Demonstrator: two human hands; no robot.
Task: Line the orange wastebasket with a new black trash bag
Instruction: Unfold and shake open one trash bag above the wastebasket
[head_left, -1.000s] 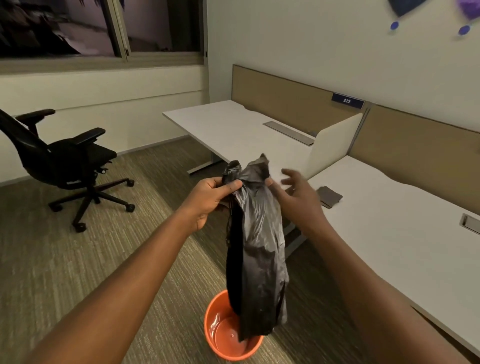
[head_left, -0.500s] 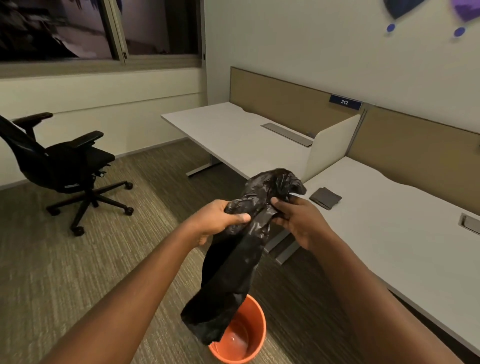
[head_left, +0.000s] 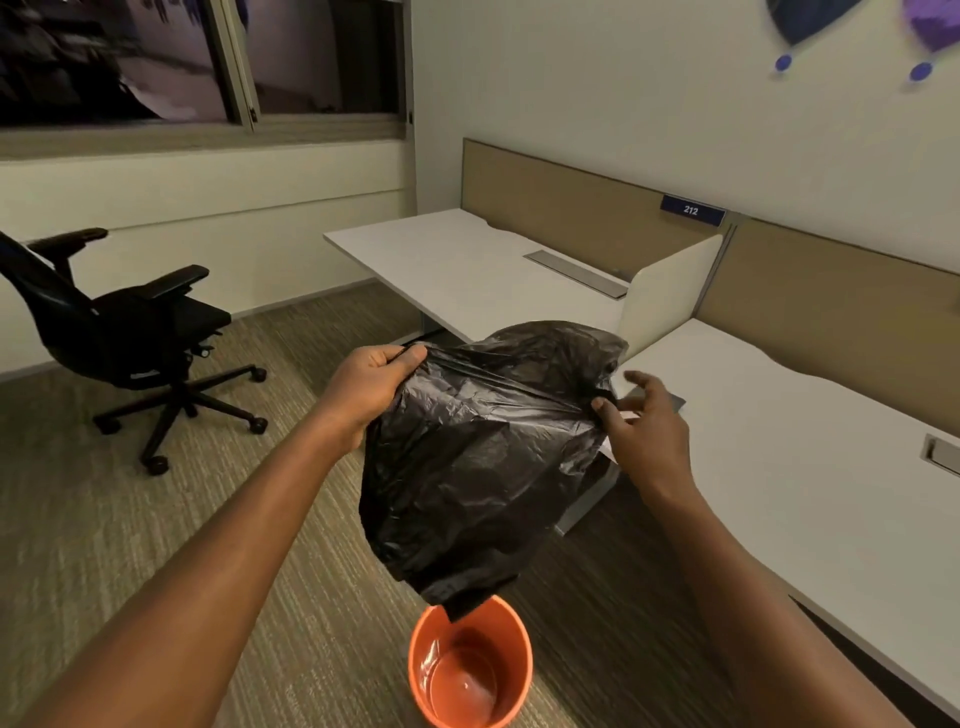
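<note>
A black trash bag (head_left: 483, 457) hangs in the air between my hands, puffed out with air, its top edge stretched wide. My left hand (head_left: 371, 384) grips the bag's upper left edge. My right hand (head_left: 644, 423) pinches the upper right edge with thumb and forefinger, the other fingers spread. The orange wastebasket (head_left: 511, 644) stands upright on the carpet right below the bag; the bag's bottom tip hangs just over its far rim. The inside of the basket looks shiny and holds nothing.
A white desk (head_left: 779, 467) runs along my right, with a dark flat item partly hidden behind my right hand. A second desk (head_left: 457, 270) sits beyond it. A black office chair (head_left: 130, 332) stands on the carpet at the left.
My hands have pulled apart, spreading the bag's top edge wide. The bag has filled with air and ballooned, and its bottom has lifted to just above the basket's rim.
</note>
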